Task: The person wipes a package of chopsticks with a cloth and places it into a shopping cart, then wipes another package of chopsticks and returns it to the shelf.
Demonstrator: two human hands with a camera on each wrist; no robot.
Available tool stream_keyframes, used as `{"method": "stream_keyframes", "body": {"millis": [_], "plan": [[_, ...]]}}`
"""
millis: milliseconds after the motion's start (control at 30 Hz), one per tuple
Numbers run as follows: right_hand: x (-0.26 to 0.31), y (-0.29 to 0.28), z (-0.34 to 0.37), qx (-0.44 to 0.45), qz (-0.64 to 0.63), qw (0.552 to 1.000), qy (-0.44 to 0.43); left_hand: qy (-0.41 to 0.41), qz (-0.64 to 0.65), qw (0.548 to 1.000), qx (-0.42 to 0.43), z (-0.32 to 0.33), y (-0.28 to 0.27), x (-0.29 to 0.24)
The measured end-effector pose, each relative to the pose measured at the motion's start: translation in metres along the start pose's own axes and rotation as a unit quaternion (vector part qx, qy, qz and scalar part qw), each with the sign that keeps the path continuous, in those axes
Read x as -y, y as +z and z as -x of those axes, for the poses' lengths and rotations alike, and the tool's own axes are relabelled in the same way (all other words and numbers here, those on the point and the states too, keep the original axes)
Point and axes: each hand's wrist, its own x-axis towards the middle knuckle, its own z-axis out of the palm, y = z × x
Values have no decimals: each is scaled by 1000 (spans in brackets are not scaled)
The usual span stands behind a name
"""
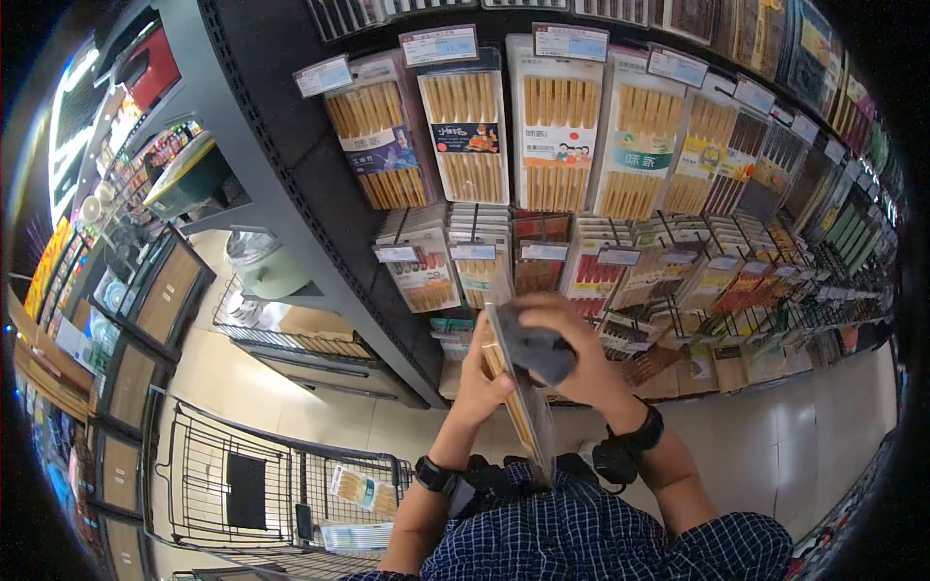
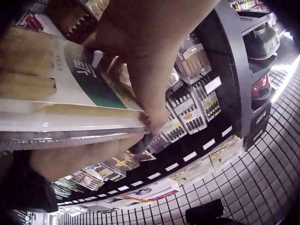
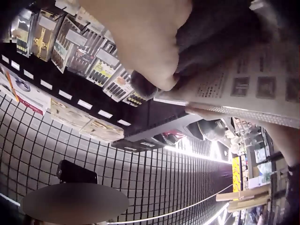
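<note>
In the head view my left hand grips a packet of chopsticks by its edge, held upright on edge in front of the body. My right hand holds a dark grey cloth against the packet's other face. Pale chopsticks and a green-and-white label show on the packet in the left wrist view. From the right wrist, the cloth lies along the packet's printed back, with the right hand's fingers over it.
Packs of chopsticks hang in rows on the dark shelf rack ahead, with price tags above them. At the lower left stands a wire shopping cart holding chopstick packs. Pots sit on shelves to the left.
</note>
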Motion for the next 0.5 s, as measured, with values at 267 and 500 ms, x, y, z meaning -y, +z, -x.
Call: {"method": "stream_keyframes", "body": {"millis": [267,500], "plan": [[-1,-1,27,147,-88,985,21,27,62,989,-129,4,-11,-1],[-15,-5,61,274,-106,952,80,13,106,976,-191,-1,-36,-9]]}}
